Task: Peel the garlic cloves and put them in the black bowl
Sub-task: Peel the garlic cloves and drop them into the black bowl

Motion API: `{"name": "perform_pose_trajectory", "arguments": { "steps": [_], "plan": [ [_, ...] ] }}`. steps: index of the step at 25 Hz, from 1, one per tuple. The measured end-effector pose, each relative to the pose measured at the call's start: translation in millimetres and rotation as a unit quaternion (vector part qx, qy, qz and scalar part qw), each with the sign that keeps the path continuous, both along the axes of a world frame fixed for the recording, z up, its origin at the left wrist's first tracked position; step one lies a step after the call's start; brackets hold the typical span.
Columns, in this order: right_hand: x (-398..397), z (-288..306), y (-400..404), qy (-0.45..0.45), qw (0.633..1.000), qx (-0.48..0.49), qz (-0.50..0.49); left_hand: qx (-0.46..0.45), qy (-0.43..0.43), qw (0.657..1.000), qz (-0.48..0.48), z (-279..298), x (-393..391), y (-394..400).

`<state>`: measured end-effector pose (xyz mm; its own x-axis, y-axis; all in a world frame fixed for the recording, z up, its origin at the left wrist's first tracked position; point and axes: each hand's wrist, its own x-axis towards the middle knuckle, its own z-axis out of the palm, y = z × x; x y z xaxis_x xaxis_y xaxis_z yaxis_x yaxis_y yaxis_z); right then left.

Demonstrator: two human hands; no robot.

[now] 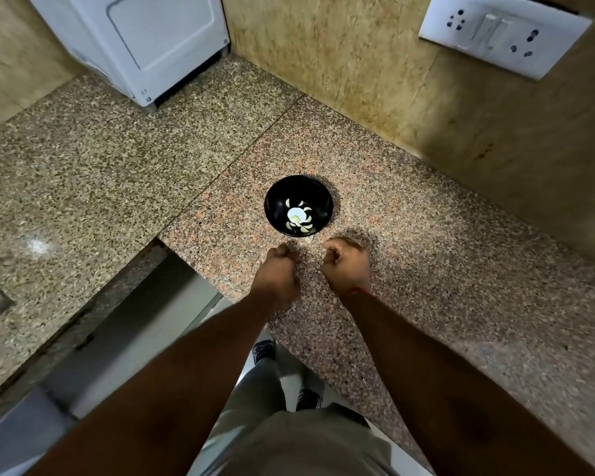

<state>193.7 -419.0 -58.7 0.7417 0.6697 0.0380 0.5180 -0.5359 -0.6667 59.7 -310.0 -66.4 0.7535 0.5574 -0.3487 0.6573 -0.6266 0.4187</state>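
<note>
A black bowl (320,194) stands on the speckled granite counter (409,255), with several peeled pale garlic cloves (298,218) lying in a ring at its bottom. A small pale piece (308,239), clove or peel, lies on the counter against the bowl's near edge. My left hand (277,274) is just in front of the bowl on its left, fingers curled under and slightly blurred. My right hand (347,264) is beside it on the right, also curled into a loose fist, knuckles close to the pale piece. Nothing shows inside either fist.
A white appliance (145,42) stands at the back left of the counter. A socket and switch plate (505,32) is on the right wall. The counter steps back at the left near edge (165,240), with floor and my feet below.
</note>
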Motion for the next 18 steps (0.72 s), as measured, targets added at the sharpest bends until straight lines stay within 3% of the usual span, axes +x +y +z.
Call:
{"name": "perform_pose_trajectory", "arguments": {
  "steps": [5, 9, 15, 18],
  "plan": [
    [-1.6, -6.9, -2.8, 0.022, 0.991, -0.129, -0.002, 0.003, -0.014, 1.0, -0.002, 0.1, -1.5, -3.0],
    [-2.1, -10.1, 4.9, 0.036, 0.991, -0.127, 0.038, -0.001, -0.038, 0.999, 0.029, -2.7, 0.1, -1.5],
    [0.8, -14.1, 33.3, 0.073, 0.987, -0.128, -0.065, -0.026, -0.053, 0.997, 0.044, -3.1, -1.5, 0.3],
    [0.0, -19.5, 22.4, 0.061, 0.991, -0.117, -0.023, -0.017, -0.046, 0.998, 0.04, -2.4, -4.4, -1.8]
  ]
}}
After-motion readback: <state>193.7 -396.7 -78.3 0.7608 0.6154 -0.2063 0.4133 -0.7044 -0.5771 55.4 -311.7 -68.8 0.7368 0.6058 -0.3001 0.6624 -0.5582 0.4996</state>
